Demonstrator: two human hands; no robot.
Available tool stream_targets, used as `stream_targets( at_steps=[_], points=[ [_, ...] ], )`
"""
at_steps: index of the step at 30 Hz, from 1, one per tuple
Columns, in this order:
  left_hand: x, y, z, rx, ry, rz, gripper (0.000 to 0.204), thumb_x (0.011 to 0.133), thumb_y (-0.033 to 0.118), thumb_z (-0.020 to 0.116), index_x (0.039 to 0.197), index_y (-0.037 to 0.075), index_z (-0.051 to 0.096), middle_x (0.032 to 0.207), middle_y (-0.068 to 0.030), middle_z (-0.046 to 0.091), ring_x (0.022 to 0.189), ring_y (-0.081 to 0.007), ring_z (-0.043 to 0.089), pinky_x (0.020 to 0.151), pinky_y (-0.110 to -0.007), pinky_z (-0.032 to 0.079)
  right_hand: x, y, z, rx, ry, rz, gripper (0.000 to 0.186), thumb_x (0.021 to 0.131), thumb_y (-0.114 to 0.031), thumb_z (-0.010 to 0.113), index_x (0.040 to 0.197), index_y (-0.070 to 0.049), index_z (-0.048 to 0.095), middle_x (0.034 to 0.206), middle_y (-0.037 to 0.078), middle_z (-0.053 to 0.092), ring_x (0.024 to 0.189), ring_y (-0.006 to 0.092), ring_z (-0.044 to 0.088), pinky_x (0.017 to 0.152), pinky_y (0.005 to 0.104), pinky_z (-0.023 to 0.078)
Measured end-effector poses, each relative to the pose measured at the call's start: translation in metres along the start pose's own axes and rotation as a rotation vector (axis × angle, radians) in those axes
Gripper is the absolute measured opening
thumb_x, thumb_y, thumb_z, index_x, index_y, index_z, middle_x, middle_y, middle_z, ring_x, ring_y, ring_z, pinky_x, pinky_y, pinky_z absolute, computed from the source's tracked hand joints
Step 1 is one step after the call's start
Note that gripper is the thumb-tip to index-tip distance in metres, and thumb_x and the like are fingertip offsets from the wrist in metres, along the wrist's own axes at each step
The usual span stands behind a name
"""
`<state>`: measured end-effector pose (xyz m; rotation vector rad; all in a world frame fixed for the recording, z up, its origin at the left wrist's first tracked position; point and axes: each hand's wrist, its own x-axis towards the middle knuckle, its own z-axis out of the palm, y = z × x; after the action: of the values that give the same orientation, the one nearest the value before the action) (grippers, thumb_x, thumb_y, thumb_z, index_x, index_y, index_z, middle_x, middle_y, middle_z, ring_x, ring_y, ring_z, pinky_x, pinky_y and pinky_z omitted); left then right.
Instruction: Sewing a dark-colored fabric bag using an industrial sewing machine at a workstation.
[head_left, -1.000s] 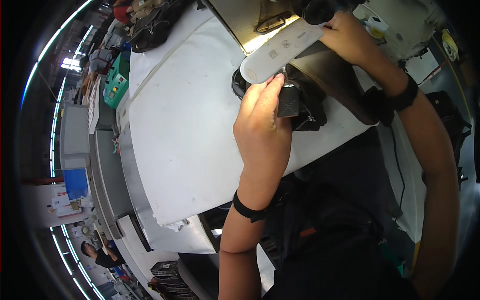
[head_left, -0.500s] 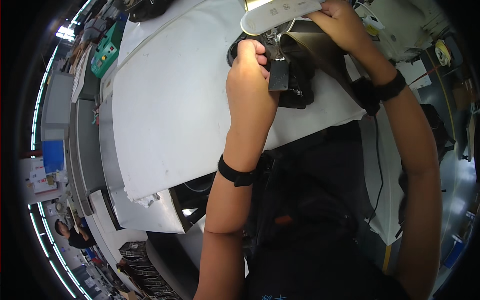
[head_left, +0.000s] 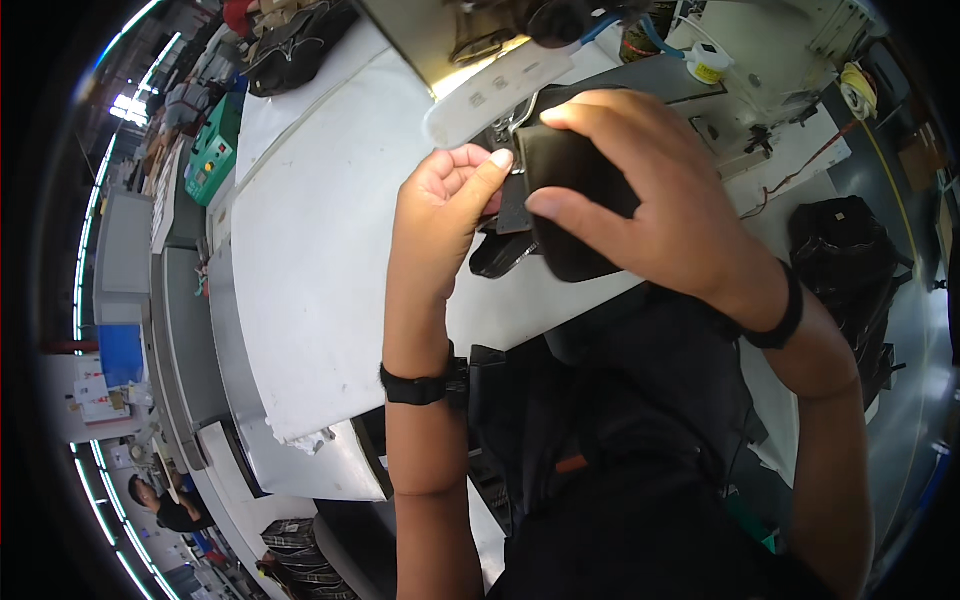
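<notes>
From the left, we see a green boxy machine (head_left: 208, 165) beyond the smooth white worktop (head_left: 320, 270), with a slumped black fabric bag (head_left: 300, 55) near its far edge. The left hand (head_left: 435, 215) pinches narrowly at the near-left edge of a dark, leather-like, round-cornered bag (head_left: 575, 235) — probably to steady its fittings, though we cannot tell exactly which piece is between thumb and curled fingers. Just above runs a pale, round-ended plastic bar (head_left: 490, 100), with bright light behind it. A flat, matte black tab (head_left: 514, 208) hangs beside the bag's smooth panel, which lies over the worktop. The right hand (head_left: 665, 195) arches widely over that panel, thumb and fingers holding it, seemingly to keep it flat. Further right we find a white plastic bottle with a yellow label (head_left: 708, 62) and a creased black bundle (head_left: 845, 250).
</notes>
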<state>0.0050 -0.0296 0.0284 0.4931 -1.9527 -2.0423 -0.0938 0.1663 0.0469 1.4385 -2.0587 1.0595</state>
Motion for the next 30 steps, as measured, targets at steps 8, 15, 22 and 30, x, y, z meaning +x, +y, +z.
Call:
stream_targets(
  at_steps=[8,15,22,30],
  points=[
    [0.014,0.006,0.0,0.013,-0.047,-0.12,0.014,0.095,0.016,0.07,0.1,0.008,0.061,0.081,0.0034,0.065,0.065,-0.0024,0.055,0.058,-0.017,0.041,-0.003,-0.031,-0.015,0.032,-0.095,-0.086,0.065,0.078,-0.037,0.084,0.129,-0.002,0.063,0.124,0.014,0.062,0.118,0.0339,0.059,0.106,0.0474,0.043],
    [-0.012,-0.014,0.023,0.026,0.175,0.16,0.019,0.097,0.0,0.065,0.116,-0.003,0.064,0.106,-0.008,0.067,0.092,-0.0109,0.066,0.081,-0.025,0.054,-0.014,-0.011,-0.005,-0.334,-0.075,-0.165,0.041,0.079,-0.008,0.067,0.119,-0.006,0.071,0.117,0.011,0.061,0.1,0.0276,0.063,0.098,0.044,0.048],
    [-0.023,-0.027,0.022,0.756,0.206,0.744,0.046,0.081,-0.011,0.07,0.124,0.005,0.07,0.115,-0.0135,0.066,0.099,-0.0281,0.068,0.085,-0.035,0.056,-0.015,-0.012,-0.018,-0.393,-0.067,-0.216,0.04,0.079,-0.008,0.068,0.118,-0.007,0.072,0.124,0.012,0.061,0.108,0.0302,0.063,0.1,0.0458,0.049],
    [-0.026,-0.023,0.037,1.001,0.326,0.808,0.045,0.074,-0.012,0.073,0.116,0.004,0.073,0.111,-0.0121,0.068,0.1,-0.0297,0.069,0.087,-0.037,0.056,0.0,-0.017,-0.015,-0.439,-0.316,-0.055,0.049,0.082,-0.008,0.066,0.131,-0.006,0.063,0.127,0.013,0.062,0.115,0.0294,0.061,0.098,0.0411,0.05]
  ],
)
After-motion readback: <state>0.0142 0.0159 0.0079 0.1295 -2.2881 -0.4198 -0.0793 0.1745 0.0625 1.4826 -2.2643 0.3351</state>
